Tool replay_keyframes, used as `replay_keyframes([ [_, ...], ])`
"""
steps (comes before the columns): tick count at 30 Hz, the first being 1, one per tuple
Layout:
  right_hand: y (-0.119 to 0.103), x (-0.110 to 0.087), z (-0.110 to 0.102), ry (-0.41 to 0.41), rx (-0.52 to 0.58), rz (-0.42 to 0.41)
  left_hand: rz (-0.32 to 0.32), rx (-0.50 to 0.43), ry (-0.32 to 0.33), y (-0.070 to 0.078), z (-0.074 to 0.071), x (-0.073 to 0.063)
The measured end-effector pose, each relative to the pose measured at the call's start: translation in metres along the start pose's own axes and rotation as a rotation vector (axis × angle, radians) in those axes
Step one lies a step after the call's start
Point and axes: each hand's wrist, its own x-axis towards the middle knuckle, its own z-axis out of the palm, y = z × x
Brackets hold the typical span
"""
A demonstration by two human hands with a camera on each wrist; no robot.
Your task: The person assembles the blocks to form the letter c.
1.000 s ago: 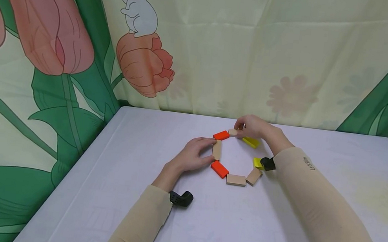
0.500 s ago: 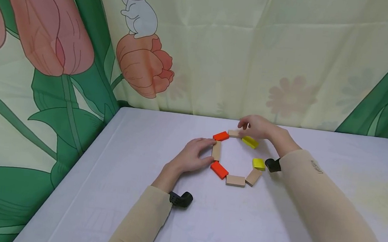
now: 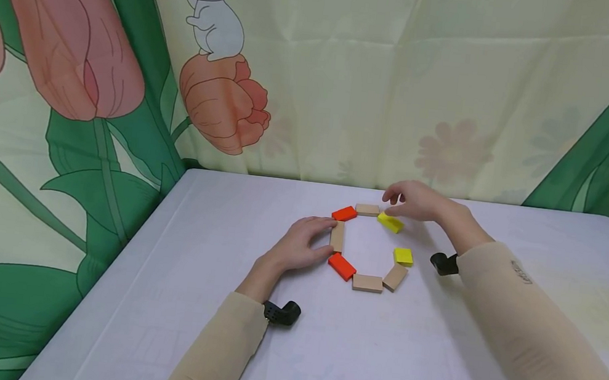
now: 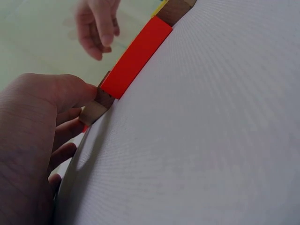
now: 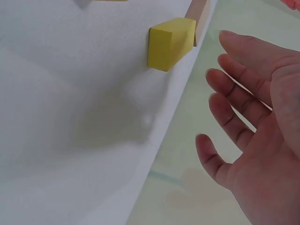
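Observation:
Wooden and coloured rectangular blocks form a ring on the table, with a gap at its right side. My left hand (image 3: 301, 243) holds the plain wooden block (image 3: 337, 237) at the ring's left, thumb at its near end and index finger at its far end. In the left wrist view the thumb presses at a wooden block (image 4: 93, 112) beside a red block (image 4: 137, 58). My right hand (image 3: 415, 201) hovers at the back with loosely bent fingers, holding nothing. Below its fingertips lies a yellow block (image 3: 390, 222); the right wrist view shows that yellow block (image 5: 161, 47) apart from the hand.
Two red blocks, one near (image 3: 342, 267), one far (image 3: 344, 213), flank the held block. Another wooden block (image 3: 367, 209) lies at the back. At the front are a wooden block (image 3: 368, 283), a slanted one (image 3: 395, 277) and a yellow block (image 3: 403, 257). A printed curtain (image 3: 348, 95) hangs behind the table.
My right hand has let go of the back wooden block and moved right, away from it. My left hand stays at the left wooden block.

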Motion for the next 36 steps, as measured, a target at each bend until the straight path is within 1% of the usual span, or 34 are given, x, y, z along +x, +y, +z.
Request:
replay_keyframes([
  [3, 0.002, -0.004, 0.001, -0.007, -0.003, -0.020, -0.002, 0.004, -0.003, 0.000, 0.000, 0.000],
  [8, 0.007, -0.011, 0.005, -0.024, 0.011, -0.025, -0.020, 0.009, -0.012, 0.001, 0.000, 0.001],
  [12, 0.009, -0.014, 0.008, -0.034, 0.034, -0.013, -0.025, 0.012, -0.014, 0.001, 0.000, 0.001],
  [16, 0.011, -0.014, 0.010, -0.056, 0.051, 0.003, -0.016, 0.018, -0.012, 0.000, -0.001, 0.001],
  [23, 0.012, -0.015, 0.015, -0.071, 0.043, 0.025, 0.027, -0.003, 0.003, -0.001, -0.002, -0.001],
  [31, 0.014, -0.018, 0.015, -0.074, 0.045, 0.033, 0.016, -0.002, -0.004, 0.001, -0.001, -0.002],
  [36, 0.018, -0.020, 0.015, -0.068, 0.049, 0.066, 0.015, -0.001, -0.009, 0.002, -0.002, -0.002],
])
